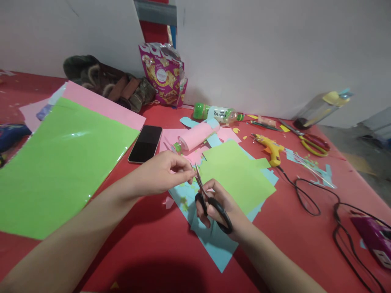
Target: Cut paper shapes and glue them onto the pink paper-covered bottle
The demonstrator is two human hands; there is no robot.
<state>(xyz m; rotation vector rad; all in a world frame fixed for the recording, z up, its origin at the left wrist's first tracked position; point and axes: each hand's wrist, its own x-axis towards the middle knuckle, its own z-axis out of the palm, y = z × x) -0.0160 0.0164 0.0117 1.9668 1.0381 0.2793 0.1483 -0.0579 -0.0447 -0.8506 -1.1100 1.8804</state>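
Note:
My right hand (224,205) grips black-handled scissors (210,203), blades pointing up and away. My left hand (165,171) pinches a very small paper scrap (193,173) right at the blades' tip; the scrap is too small to tell its colour. Both hands hover over a light green sheet (238,171) lying on blue paper (214,240) on the red table (159,244). A tiny pink cut-out (168,202) lies on the table below my left wrist.
A large green sheet (58,162) over pink paper sits at left, beside a black phone (146,143). Behind: a bottle wrapped in pink paper (195,136), snack bag (163,73), yellow glue gun (271,148) with black cable, red-yellow scissors (313,143), a purple device (374,238).

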